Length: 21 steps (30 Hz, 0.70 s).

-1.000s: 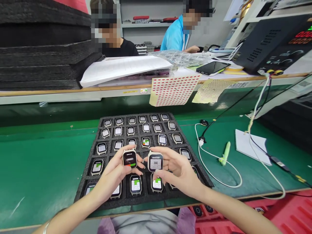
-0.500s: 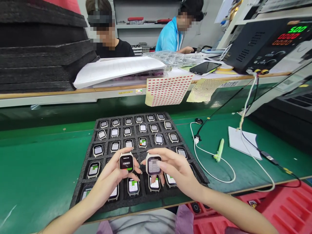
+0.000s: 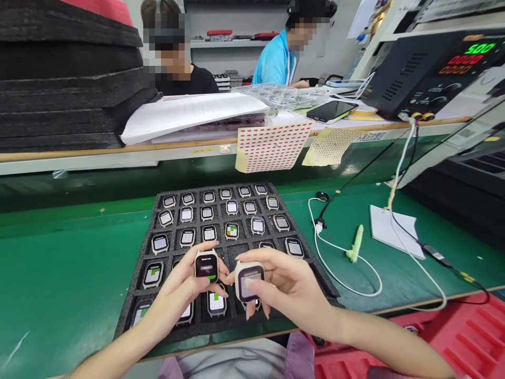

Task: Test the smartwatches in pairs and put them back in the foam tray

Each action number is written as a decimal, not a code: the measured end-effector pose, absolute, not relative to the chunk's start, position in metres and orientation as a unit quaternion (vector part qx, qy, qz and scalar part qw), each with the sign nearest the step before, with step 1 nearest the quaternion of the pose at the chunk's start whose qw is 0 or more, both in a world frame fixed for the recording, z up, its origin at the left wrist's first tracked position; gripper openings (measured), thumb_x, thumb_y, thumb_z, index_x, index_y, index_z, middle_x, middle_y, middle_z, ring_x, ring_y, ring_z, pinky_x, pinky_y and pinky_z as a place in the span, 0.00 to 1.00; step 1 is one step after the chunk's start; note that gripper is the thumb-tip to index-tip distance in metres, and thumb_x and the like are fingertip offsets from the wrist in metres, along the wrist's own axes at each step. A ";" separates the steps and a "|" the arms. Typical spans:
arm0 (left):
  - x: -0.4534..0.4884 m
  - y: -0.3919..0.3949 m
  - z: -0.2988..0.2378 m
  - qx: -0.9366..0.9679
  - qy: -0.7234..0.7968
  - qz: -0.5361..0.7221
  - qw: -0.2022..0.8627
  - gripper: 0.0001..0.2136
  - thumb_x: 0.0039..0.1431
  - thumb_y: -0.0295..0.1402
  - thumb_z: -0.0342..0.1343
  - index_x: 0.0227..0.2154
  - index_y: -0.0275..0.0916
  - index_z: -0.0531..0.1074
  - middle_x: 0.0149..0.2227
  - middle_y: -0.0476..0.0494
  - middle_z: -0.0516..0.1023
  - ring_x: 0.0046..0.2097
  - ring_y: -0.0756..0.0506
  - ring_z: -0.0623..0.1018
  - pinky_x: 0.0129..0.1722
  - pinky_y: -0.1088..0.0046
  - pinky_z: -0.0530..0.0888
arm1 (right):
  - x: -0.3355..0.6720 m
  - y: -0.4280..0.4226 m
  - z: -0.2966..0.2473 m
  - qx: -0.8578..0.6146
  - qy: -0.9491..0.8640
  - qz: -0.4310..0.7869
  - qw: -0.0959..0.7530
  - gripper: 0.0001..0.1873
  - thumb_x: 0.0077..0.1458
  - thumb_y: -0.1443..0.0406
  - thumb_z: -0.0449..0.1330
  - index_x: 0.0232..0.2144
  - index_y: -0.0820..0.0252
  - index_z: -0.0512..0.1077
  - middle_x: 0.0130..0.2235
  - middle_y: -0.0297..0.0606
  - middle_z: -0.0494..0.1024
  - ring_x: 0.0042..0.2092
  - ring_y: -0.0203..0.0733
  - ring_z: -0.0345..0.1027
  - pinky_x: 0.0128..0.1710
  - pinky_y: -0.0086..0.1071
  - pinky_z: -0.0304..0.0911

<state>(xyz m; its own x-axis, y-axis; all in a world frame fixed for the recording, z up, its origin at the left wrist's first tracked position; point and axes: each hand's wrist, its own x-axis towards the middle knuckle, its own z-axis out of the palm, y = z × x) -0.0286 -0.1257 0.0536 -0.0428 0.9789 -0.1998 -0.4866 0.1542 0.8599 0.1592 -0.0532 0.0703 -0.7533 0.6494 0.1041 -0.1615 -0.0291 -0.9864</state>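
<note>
A black foam tray (image 3: 134,295) lies on the green belt (image 3: 59,263), its pockets holding several small smartwatch bodies with lit screens. My left hand (image 3: 179,295) is closed on one watch body (image 3: 206,266) with a dark screen and a green bar, held above the tray's near rows. My right hand (image 3: 288,289) grips a second watch body (image 3: 248,280) showing a grey grid screen, its thumb lying across the screen's lower right. The two watches are side by side, a little apart.
A white cable (image 3: 347,263) and a light green pen (image 3: 355,243) lie right of the tray, beside a white pad (image 3: 394,223). A power supply (image 3: 426,73) stands at the far right. Red-dot sticker sheets (image 3: 272,147) hang from the shelf. Two people sit beyond it.
My right hand has lowered its watch toward the tray's near rows, and the thumb now covers part of the screen. The left hand has stayed almost in place.
</note>
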 end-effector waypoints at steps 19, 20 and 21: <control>-0.028 -0.124 0.051 0.276 0.437 0.580 0.629 0.20 0.52 0.26 0.55 0.50 0.37 0.68 0.38 0.38 0.76 0.39 0.40 0.76 0.37 0.64 0.74 | 0.156 -0.043 0.056 -0.251 -0.601 0.691 0.313 0.12 0.58 0.61 0.61 0.42 0.59 0.71 0.33 0.37 0.77 0.21 0.33 0.72 0.14 0.20 0.60; -0.028 -0.124 0.051 0.277 0.436 0.580 0.629 0.20 0.52 0.26 0.55 0.50 0.37 0.68 0.38 0.38 0.76 0.39 0.40 0.76 0.37 0.64 0.74 | 0.156 -0.042 0.056 -0.247 -0.600 0.694 0.311 0.12 0.58 0.60 0.59 0.42 0.59 0.71 0.33 0.37 0.77 0.21 0.34 0.72 0.14 0.20 0.60; -0.028 -0.124 0.051 0.278 0.435 0.580 0.630 0.20 0.52 0.25 0.54 0.50 0.37 0.68 0.38 0.38 0.76 0.39 0.40 0.76 0.37 0.64 0.74 | 0.157 -0.042 0.056 -0.242 -0.600 0.698 0.307 0.12 0.59 0.59 0.58 0.43 0.59 0.71 0.33 0.37 0.77 0.22 0.34 0.72 0.15 0.21 0.61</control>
<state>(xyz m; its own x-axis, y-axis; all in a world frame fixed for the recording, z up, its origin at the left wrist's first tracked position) -0.0283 -0.1238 0.0509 -0.0513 0.9729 -0.2256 -0.4881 0.1727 0.8555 0.1572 -0.0420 0.0562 -0.6942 0.7191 0.0309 -0.1394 -0.0922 -0.9859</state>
